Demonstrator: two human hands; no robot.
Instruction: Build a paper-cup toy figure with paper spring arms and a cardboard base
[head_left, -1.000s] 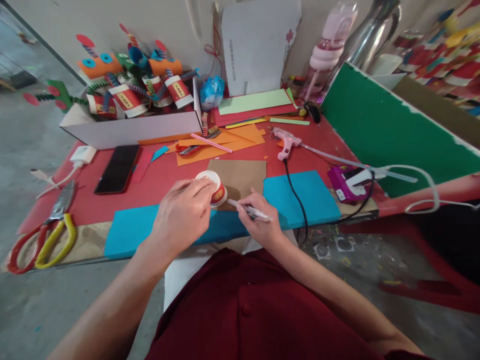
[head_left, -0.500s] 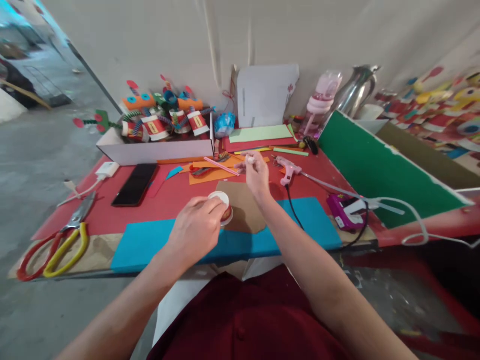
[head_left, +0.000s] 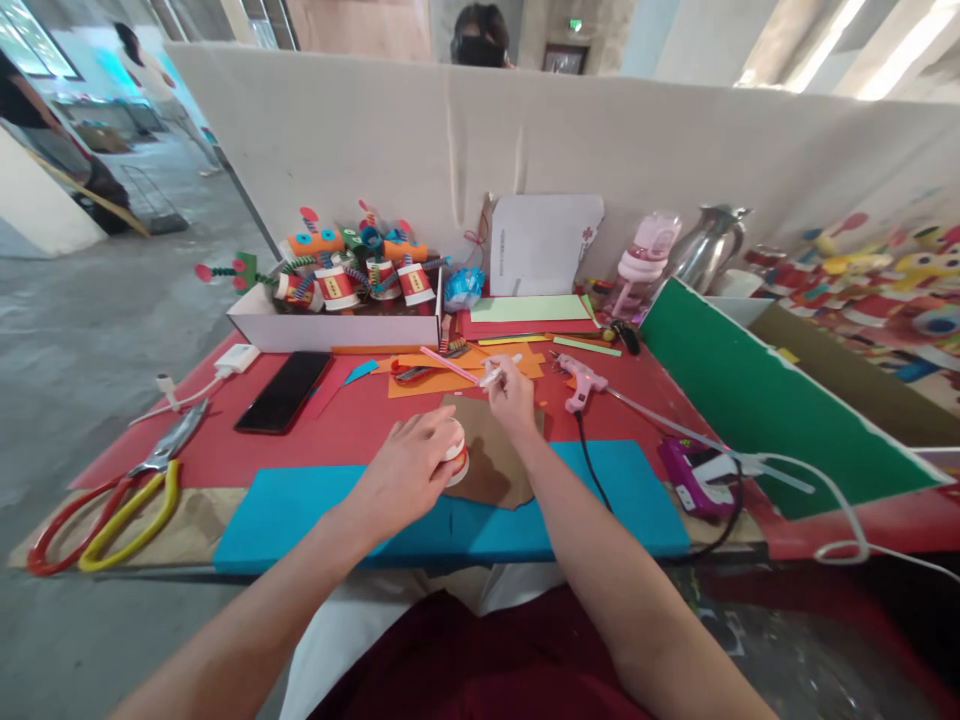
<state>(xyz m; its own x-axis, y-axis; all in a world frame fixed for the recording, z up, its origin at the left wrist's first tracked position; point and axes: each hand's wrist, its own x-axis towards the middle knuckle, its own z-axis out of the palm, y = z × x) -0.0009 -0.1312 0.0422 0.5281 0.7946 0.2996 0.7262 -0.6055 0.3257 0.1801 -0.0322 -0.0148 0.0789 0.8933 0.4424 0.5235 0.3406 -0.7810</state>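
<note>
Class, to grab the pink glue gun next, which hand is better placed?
Probably the right hand: it's nearer the glue gun, though holding a pen. The left hand touches the paper cup.

Pale partition (head_left: pixel 337 140) behind red tabletop (head_left: pixel 360 412), grey floor (head_left: pixel 142 310), bright upper-left window (head_left: pixel 37 40)

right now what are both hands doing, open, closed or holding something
Left hand: on the red-and-white cup; whether it grips cannot be told.
Right hand: closed, holding a whitish pen.

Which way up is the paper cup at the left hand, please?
Mouth down, it seems: the paper cup, partly covered by the left hand, has its flared rim at the bottom.
</note>
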